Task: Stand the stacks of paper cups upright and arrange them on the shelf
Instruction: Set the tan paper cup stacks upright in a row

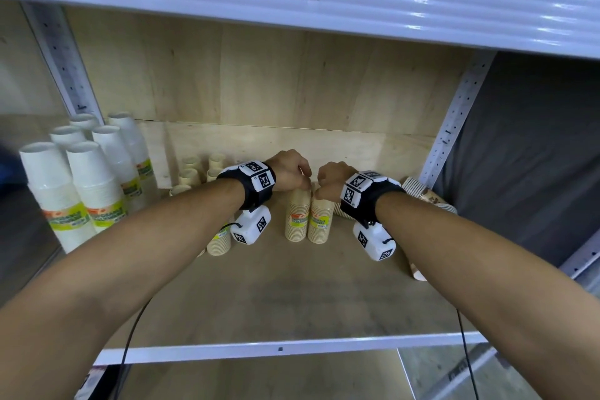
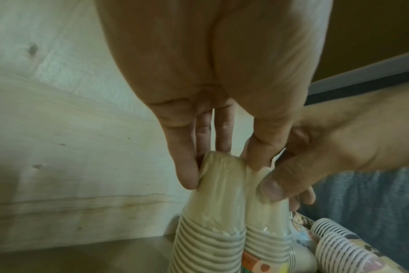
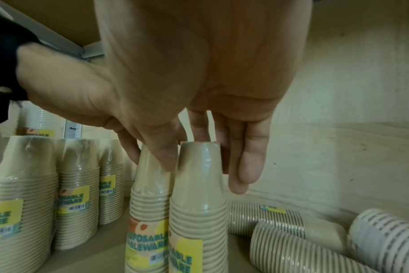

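Pale wood-grain board forms the shelf [image 1: 259, 295] floor and back panel, framed by white perforated metal uprights and closed overhead by a ribbed white shelf edge. At far left a group of tall white cup stacks [image 1: 87, 185] is seen standing upright, bases uppermost, wrapped in clear film with yellow-green labels. Behind the left forearm, smaller tan stacks [image 3: 77, 192] are set upright in rows, similarly wrapped and labelled. At mid-shelf two tan cup stacks are stood side by side and touching, long axes vertical, closed bases up and ribbed rims toward the board: the left stack [image 1: 297, 216] and the right stack [image 1: 321, 219]. The left hand [image 1: 290, 172] is held over the top of the left stack, with fingers and thumb curled round its film-covered upper end. The right hand [image 1: 331, 182] is placed on the right stack, whose top is pinched between thumb and fingers. At far right, against the upright, striped and patterned stacks [image 3: 299, 240] are found lying on their sides, long axes roughly horizontal. Open board is noted in front of the two held stacks as far as the white front lip, and between them and the lying stacks.
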